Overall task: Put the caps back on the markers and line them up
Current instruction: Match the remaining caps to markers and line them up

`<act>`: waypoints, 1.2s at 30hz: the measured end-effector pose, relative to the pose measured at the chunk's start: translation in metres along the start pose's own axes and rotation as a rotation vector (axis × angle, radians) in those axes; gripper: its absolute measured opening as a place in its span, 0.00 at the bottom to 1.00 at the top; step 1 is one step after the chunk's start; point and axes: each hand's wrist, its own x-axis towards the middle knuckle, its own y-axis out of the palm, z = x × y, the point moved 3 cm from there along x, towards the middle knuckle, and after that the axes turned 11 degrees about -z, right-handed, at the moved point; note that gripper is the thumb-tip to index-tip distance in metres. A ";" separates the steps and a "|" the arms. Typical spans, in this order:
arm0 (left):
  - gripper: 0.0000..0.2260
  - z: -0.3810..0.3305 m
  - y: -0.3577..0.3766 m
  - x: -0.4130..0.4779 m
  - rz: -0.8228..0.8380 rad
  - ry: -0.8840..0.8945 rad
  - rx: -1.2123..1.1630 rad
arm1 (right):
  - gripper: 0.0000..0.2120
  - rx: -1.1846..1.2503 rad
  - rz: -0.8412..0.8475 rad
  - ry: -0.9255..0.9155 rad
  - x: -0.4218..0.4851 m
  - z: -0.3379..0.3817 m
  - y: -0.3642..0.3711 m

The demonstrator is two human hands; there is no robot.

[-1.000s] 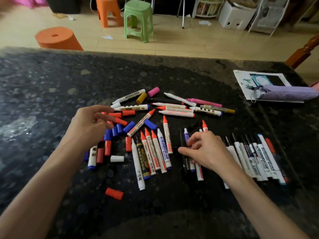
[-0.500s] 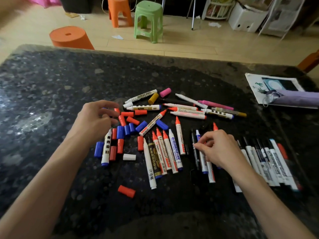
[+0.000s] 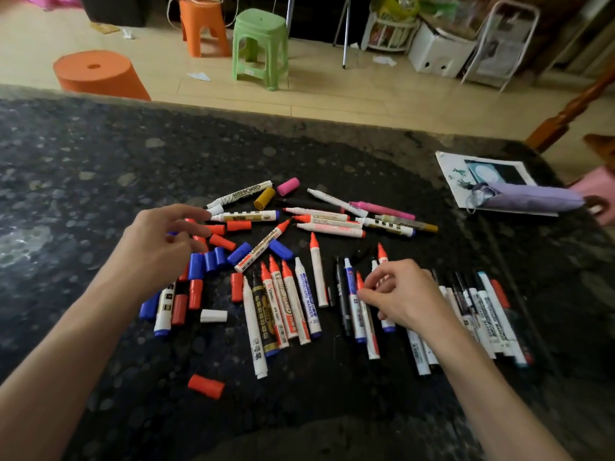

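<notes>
Dark stone table [image 3: 83,194], markers [image 3: 309,294] spread across its middle toward the near edge, most with bare tips. Left hand [image 3: 156,251] hovers over the pile of red and blue caps [image 3: 213,257] at the left end of the spread, fingers loosely curled, index stretched out. A sliver of blue shows under the thumb; can't tell if it's gripped or just lying beneath. Right hand [image 3: 406,299] is down on the middle group, fingers curled, thumb and index tip pinched on a red-tipped marker [image 3: 371,327] lying with its tip toward the far edge, just beside a blue-tipped marker [image 3: 351,284]. Right of that hand, toward the table's right edge: black-tipped row [image 3: 489,311], side by side, roughly parallel, tips to the far edge. Left of it: a rougher red-tipped row [image 3: 286,304], barrels touching. Further back, a crosswise heap [image 3: 329,224], with a pink cap [image 3: 288,186] and a yellow cap [image 3: 264,198] beside the "WHITEBOARD" marker [image 3: 243,193]. Strays: white cap [image 3: 213,316] just right of the cap pile, single red cap [image 3: 205,386] alone, closest to the near edge. Far right corner: sheet of paper [image 3: 456,174] with a purple pouch [image 3: 532,197] on it.
</notes>
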 end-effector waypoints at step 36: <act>0.21 0.007 -0.037 0.017 -0.127 0.043 -0.026 | 0.17 -0.396 -0.185 -0.470 0.118 0.126 0.048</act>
